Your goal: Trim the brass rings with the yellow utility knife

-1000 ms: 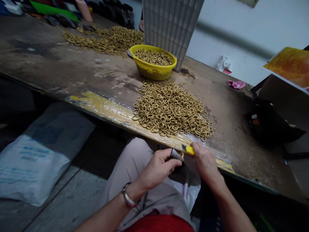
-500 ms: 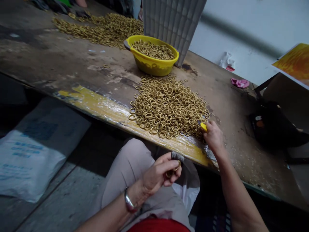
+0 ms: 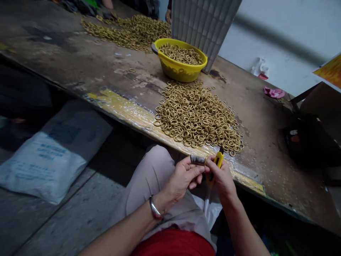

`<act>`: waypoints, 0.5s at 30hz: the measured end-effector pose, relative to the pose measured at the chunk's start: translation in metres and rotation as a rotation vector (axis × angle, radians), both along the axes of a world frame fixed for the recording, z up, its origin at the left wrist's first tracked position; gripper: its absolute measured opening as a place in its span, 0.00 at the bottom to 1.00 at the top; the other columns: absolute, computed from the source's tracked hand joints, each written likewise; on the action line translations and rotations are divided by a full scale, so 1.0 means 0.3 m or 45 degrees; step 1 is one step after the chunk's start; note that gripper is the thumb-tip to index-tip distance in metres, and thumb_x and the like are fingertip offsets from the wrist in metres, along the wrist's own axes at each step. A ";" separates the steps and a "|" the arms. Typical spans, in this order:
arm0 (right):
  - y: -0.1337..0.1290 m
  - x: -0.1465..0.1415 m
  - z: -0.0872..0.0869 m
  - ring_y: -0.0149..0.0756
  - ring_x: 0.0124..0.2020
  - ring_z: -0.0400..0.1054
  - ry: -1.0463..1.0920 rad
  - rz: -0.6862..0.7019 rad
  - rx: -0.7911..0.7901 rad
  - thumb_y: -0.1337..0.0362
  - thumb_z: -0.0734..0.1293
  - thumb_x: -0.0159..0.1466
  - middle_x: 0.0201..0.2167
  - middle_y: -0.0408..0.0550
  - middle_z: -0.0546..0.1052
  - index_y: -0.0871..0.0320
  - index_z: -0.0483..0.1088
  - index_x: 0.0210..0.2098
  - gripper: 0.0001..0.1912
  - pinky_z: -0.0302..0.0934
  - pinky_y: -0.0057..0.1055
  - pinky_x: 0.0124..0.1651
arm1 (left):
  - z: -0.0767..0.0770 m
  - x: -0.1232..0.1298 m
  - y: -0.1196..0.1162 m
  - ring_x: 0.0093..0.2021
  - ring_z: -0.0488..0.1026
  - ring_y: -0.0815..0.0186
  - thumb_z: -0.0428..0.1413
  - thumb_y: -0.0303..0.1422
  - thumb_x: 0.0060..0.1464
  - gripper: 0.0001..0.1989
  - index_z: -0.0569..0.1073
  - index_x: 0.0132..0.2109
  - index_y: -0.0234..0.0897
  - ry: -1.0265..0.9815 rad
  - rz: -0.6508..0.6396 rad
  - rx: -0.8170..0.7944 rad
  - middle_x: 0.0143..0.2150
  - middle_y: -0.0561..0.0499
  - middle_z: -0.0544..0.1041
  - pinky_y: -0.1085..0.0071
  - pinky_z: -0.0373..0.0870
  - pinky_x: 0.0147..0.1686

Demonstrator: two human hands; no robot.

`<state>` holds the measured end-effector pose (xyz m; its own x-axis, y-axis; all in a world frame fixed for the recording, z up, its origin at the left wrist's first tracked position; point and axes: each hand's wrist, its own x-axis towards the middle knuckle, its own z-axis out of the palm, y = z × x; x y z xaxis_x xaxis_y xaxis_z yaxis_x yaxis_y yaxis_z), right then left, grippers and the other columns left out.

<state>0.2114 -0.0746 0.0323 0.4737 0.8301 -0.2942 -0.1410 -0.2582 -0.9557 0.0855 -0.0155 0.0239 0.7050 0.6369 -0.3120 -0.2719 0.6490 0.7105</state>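
right grip (image 3: 224, 177) — yellow cutter (image 3: 218, 159) | by table edge (image 3: 249, 181) | rings (image 3: 198, 117) — bag (image 3: 301, 142) well apart

I record both forearms bare and converging at the table's (image 3: 271, 156) near edge. Left hand (image 3: 181, 179) — lower fingers curled, thumb pointing toward the other. Right hand (image 3: 224, 177) — fingers closed in a grip, fingertips close to the left's.
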 end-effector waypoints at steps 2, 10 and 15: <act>-0.004 -0.036 -0.009 0.25 0.17 0.54 0.054 -0.021 0.014 0.49 0.72 0.55 0.17 0.36 0.64 0.57 0.66 0.29 0.19 0.49 0.23 0.20 | -0.003 -0.013 -0.005 0.18 0.62 0.77 0.68 0.36 0.42 0.18 0.74 0.37 0.31 0.030 0.015 -0.018 0.27 0.51 0.76 0.82 0.50 0.11; -0.034 -0.083 -0.007 0.25 0.16 0.53 0.103 -0.044 0.002 0.47 0.73 0.53 0.16 0.35 0.62 0.57 0.65 0.30 0.21 0.49 0.23 0.19 | -0.010 -0.046 -0.031 0.19 0.61 0.77 0.66 0.35 0.43 0.15 0.73 0.37 0.32 0.136 0.019 0.066 0.22 0.57 0.70 0.82 0.54 0.15; -0.064 -0.062 0.017 0.28 0.20 0.56 -0.221 0.152 0.013 0.49 0.66 0.63 0.20 0.38 0.64 0.57 0.67 0.30 0.17 0.53 0.26 0.24 | 0.005 -0.059 -0.026 0.20 0.61 0.77 0.66 0.38 0.43 0.16 0.72 0.35 0.32 0.118 -0.014 0.089 0.23 0.57 0.69 0.80 0.55 0.17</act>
